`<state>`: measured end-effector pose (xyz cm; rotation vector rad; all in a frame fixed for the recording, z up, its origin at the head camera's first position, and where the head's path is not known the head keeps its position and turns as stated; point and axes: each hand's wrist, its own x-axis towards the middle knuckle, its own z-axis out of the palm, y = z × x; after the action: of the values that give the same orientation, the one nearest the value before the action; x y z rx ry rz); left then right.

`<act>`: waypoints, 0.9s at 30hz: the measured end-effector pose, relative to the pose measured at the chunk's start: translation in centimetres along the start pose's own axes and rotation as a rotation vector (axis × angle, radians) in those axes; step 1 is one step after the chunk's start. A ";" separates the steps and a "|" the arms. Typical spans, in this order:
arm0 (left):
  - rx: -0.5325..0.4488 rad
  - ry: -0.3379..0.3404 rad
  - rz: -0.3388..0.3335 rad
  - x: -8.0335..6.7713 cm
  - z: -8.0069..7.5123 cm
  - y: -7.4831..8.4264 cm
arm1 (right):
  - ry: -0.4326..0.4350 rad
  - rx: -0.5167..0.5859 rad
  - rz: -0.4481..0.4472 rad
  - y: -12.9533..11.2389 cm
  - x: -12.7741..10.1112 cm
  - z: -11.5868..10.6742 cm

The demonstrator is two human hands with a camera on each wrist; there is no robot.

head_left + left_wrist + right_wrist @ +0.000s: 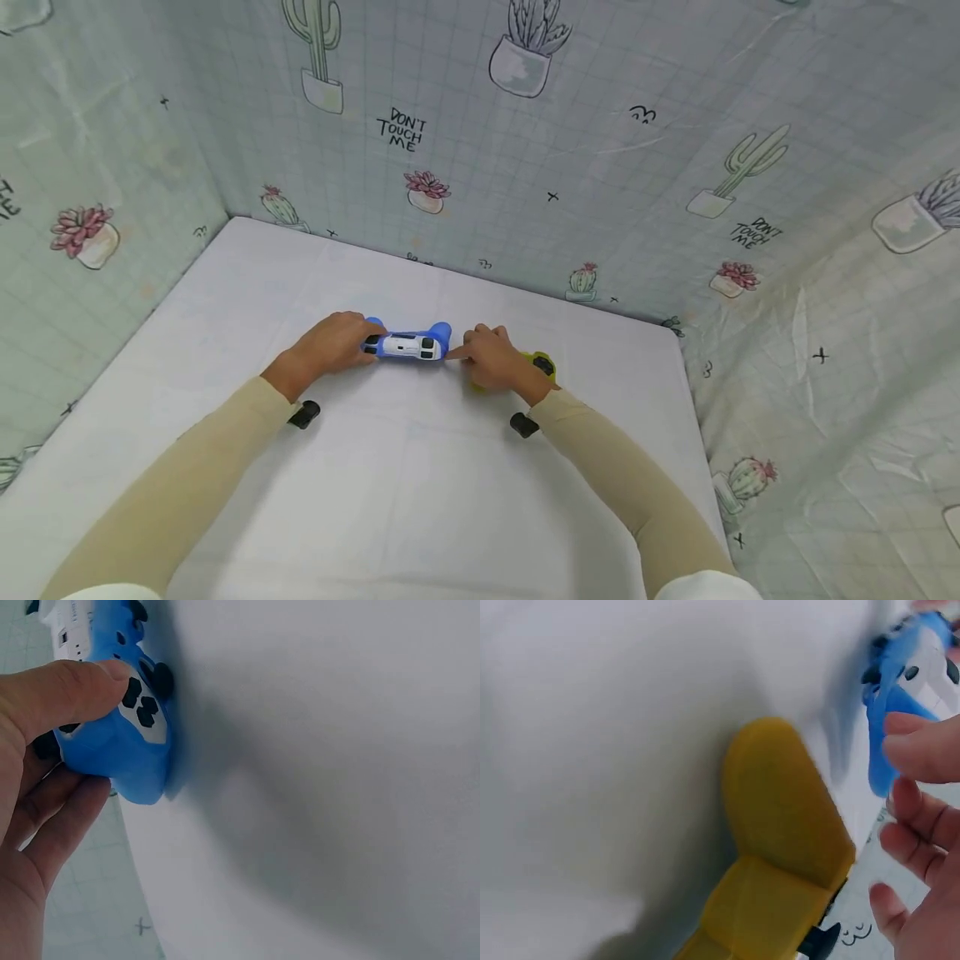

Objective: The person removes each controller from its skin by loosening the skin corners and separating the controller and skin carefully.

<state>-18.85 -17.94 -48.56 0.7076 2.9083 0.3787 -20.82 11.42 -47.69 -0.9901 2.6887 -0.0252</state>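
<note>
While both hands (pixel 408 350) flank it, blue controller (pixel 408 345) lies between.

We see a small staged recording booth rather than a lived-in room: a white-covered table (pixel 420 500) closed in on three sides by a hung, creased cloth backdrop (pixel 600 150) printed with potted cacti and "DON'T TOUCH ME" lettering (pixel 401 130).

A white table (pixel 420 500) spreads beneath both hands. Cactus-print cloth walls (pixel 600 167) rise beyond them and on both sides, "DON'T TOUCH ME" lettering (pixel 401 131) printed straight ahead.
</note>
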 end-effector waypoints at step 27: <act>-0.081 0.031 -0.040 -0.3 0.9 -0.9 | 0.364 0.041 -0.102 -2.9 2.5 2.8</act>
<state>-18.85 -18.69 -49.66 0.6358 2.9115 0.5045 -20.05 7.81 -50.65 -1.2104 2.9400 -0.3088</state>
